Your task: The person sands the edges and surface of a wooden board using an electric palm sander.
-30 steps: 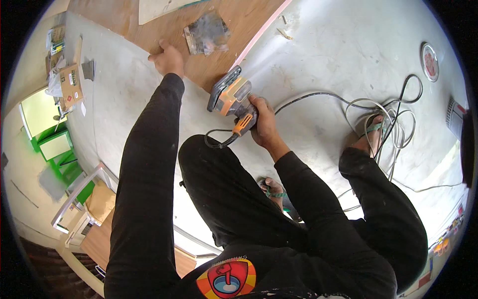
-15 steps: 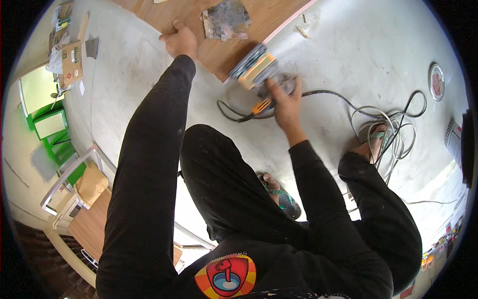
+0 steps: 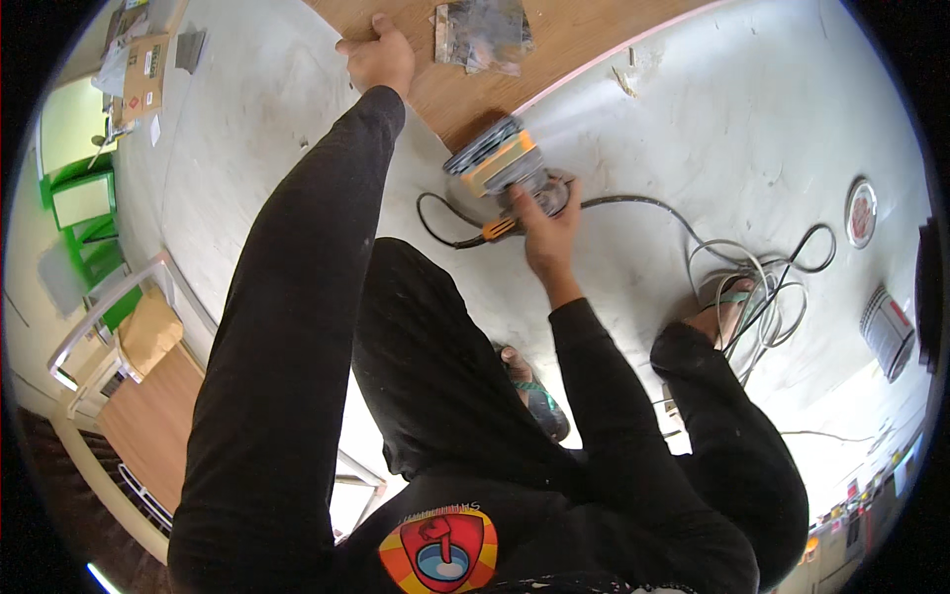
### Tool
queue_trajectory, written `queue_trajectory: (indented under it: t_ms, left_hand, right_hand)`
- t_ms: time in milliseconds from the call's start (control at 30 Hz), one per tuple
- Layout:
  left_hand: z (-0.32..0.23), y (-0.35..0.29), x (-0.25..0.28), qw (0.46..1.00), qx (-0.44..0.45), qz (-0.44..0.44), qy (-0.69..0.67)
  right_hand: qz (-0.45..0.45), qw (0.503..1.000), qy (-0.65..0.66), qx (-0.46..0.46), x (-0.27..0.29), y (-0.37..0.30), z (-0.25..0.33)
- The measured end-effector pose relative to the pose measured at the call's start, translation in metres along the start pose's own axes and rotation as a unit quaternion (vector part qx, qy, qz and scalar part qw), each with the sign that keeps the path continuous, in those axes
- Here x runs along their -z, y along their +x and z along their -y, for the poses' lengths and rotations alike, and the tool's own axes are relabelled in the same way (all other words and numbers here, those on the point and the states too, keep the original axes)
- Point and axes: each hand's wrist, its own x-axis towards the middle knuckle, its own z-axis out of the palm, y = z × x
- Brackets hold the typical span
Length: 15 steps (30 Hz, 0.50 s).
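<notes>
My right hand (image 3: pixel 550 224) is closed round an orange-and-grey electric sander (image 3: pixel 502 166). The sander is tilted, its dark pad at the near end edge of a brown wood-grained board (image 3: pixel 584 30); whether the pad touches cannot be made out. At the board's left edge my left hand (image 3: pixel 382 57) grips, with its thumb along the top and its other fingers partly hidden. Lying on the board is a crumpled, greyish see-through plastic piece (image 3: pixel 483 36).
A black power cord (image 3: pixel 653 202) runs from the sander to tangled grey cable (image 3: pixel 767 287) around my right foot. On the pale floor stand a round tin (image 3: pixel 861 213) and a grey-striped container (image 3: pixel 887 332). A wood-seated chair (image 3: pixel 148 416) is at left, a cardboard box (image 3: pixel 144 75) farther off.
The sander in my right hand has shifted slightly left and toward me along the board's end. My left hand keeps its hold on the edge. The whole view has turned a little.
</notes>
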Motion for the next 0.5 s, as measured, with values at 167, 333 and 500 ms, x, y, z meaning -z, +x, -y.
queue_trajectory:
  t_ms: [167, 333, 500]
  left_hand:
    - [0.014, 0.016, -0.014, 0.999, -0.026, -0.015, 0.021]
    - [0.011, 0.01, -0.016, 0.996, -0.017, -0.084, 0.038]
    - [0.006, 0.006, -0.01, 0.997, -0.008, -0.073, 0.019]
  right_hand:
    - [0.016, 0.996, -0.081, 0.042, 0.002, -0.005, -0.01]
    - [-0.012, 0.985, -0.128, 0.115, 0.017, 0.028, 0.027]
    - [0.001, 0.939, -0.28, 0.2, 0.016, 0.019, 0.017]
